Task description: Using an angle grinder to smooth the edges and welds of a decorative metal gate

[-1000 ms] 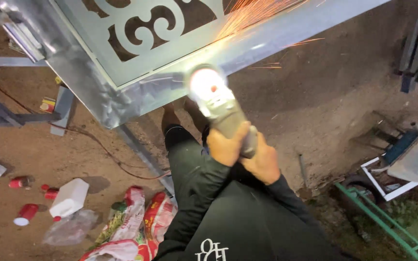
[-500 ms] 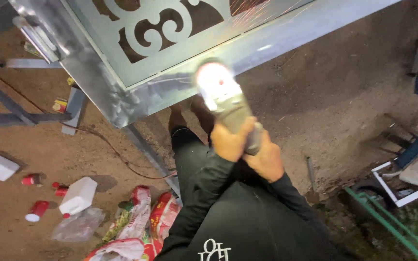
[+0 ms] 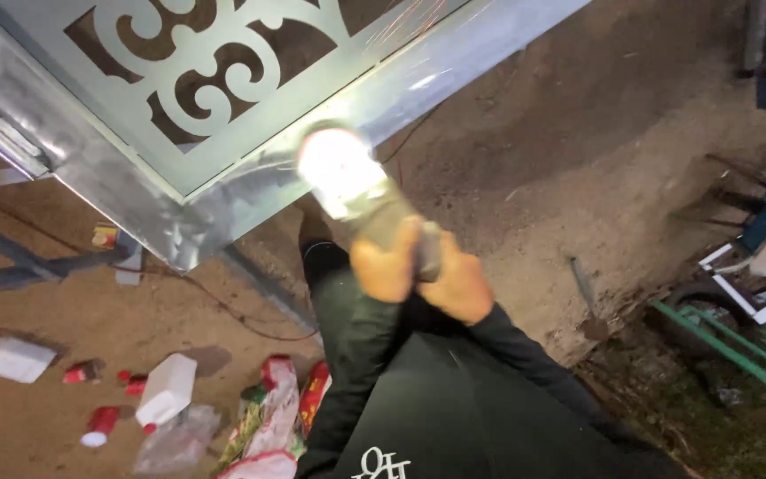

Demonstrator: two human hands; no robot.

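Note:
Both hands grip an angle grinder (image 3: pixel 374 204) whose brightly lit head rests against the lower frame bar of a grey metal gate (image 3: pixel 250 182) with scroll-shaped cut-outs. My left hand (image 3: pixel 385 266) wraps the grinder body from the left. My right hand (image 3: pixel 463 286) holds it from the right, just behind. A few faint sparks streak over the bar above the tool. Dark sleeves cover both my arms.
White plastic jugs (image 3: pixel 166 390), red cans (image 3: pixel 101 420) and crumpled bags (image 3: pixel 272 417) lie on the dirt at lower left. A cable (image 3: pixel 223 306) runs across the ground. Green metal bars (image 3: pixel 729 355) and white framing (image 3: pixel 755 302) sit at the right.
The shower of sparks at the top has thinned to a few streaks. The grinder and both hands have shifted slightly along the bar, and the view has drifted right.

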